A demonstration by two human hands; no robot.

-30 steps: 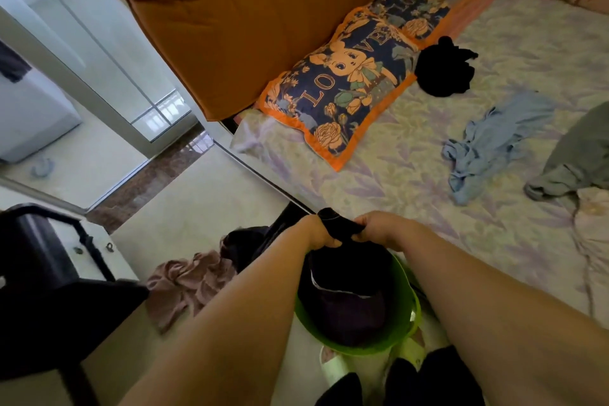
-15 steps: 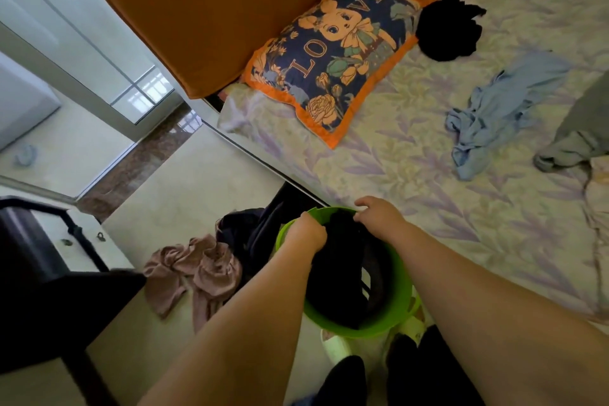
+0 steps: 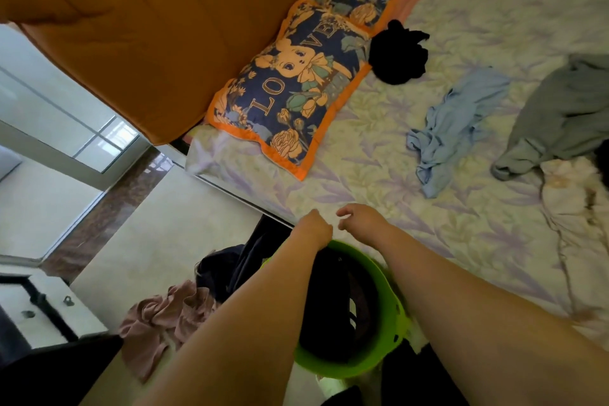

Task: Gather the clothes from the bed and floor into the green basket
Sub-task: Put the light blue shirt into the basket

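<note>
Lying at the far left on the pale floor, a crumpled pink garment sits beside a dark heap of clothes that spreads against the foot of the bed. Next along, the left hand hangs above the bed's edge with its fingers curled under and nothing visible in its grip. Just beside it, apart by a small gap, the right hand has loosely bent fingers and also holds nothing. Below both forearms stands the green basket on the floor, close against the bed, with dark clothing filling its inside. Up on the floral bedsheet, a navy and orange pillow lettered LOVE leans near the orange headboard. A black garment lies bunched just beside the pillow's right edge. Further right, a light blue garment is strewn across the sheet, well apart from the basket. A grey garment lies at the far right, and a whitish cloth touches its lower end.
</note>
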